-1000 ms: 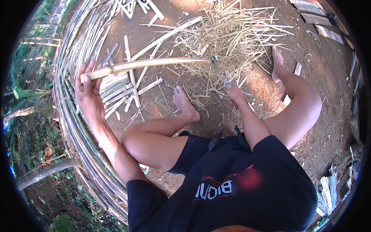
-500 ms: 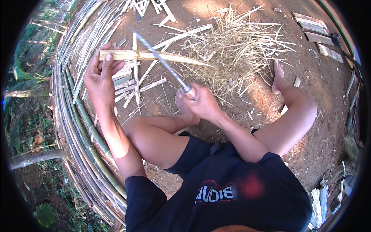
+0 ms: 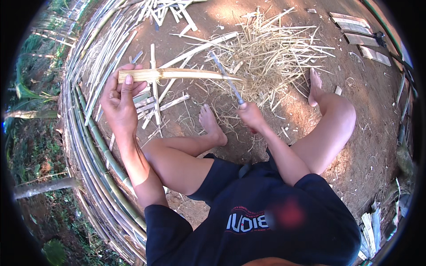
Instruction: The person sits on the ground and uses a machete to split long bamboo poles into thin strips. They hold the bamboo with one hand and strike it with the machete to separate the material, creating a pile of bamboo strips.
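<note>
My left hand [image 3: 120, 101] grips the near end of a split bamboo strip [image 3: 186, 73], thumb on top and fingers beneath. The strip is pale, has a node near the hand, and reaches rightward to a tapering tip over the shavings. My right hand [image 3: 252, 116] is closed round the handle of a long knife [image 3: 226, 76]. Its narrow blade points up and leftward, crossing the strip near the far tip. A bit of red shows under the right fist; most of the handle is hidden.
A heap of bamboo shavings [image 3: 279, 57] lies ahead between my feet. Cut strips [image 3: 175, 103] lie on the dirt at left, with long bamboo poles [image 3: 104, 148] curving beside me. Flat boards [image 3: 355, 27] rest at the far right. More pale slats [image 3: 372, 230] are at lower right.
My right hand has moved right with the knife, and the blade has gone from near the strip's node to near its tip. The left hand keeps its grip, slightly lower.
</note>
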